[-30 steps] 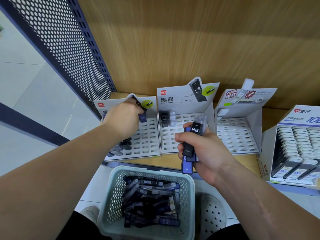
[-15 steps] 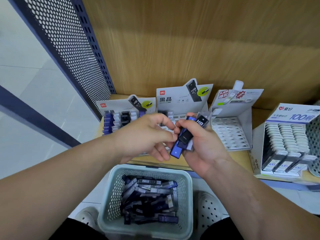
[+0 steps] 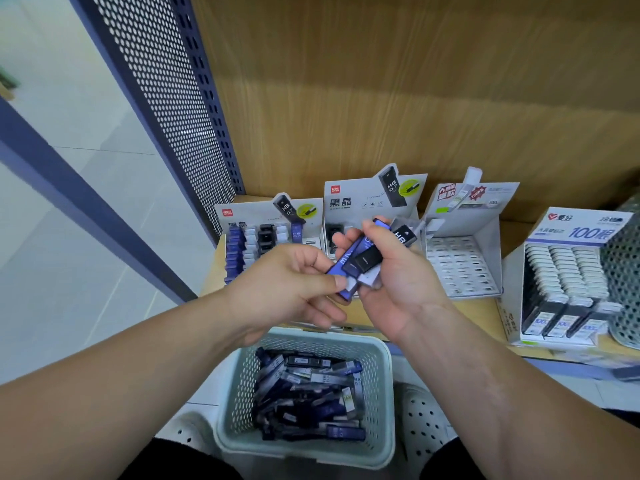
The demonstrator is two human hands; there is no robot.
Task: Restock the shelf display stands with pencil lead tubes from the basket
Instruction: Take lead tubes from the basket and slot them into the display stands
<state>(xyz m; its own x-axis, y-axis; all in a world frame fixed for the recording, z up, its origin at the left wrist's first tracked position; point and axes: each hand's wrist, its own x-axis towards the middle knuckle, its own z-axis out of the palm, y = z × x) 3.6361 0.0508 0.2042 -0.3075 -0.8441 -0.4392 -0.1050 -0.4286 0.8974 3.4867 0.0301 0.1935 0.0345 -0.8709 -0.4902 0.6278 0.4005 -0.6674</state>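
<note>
Your right hand (image 3: 398, 292) grips a fan of tubes (image 3: 367, 261); your left hand (image 3: 287, 289) pinches one blue end.
Likely light, stiff, slick: pinch the flat sides. More tubes in basket (image 3: 346, 337) at 6 o'clock.

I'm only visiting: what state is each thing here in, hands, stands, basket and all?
Left hand, pinching the lower end of a blue lead tube.
Right hand, holding a bunch of blue, black and clear tubes.
Pale green perforated plastic basket, partly full of tubes.
Left white card display stand, partly stocked.
Middle white card stand, mostly hidden by the hands.
Third white card stand, nearly empty.
White box marked 100, rows full.
</note>
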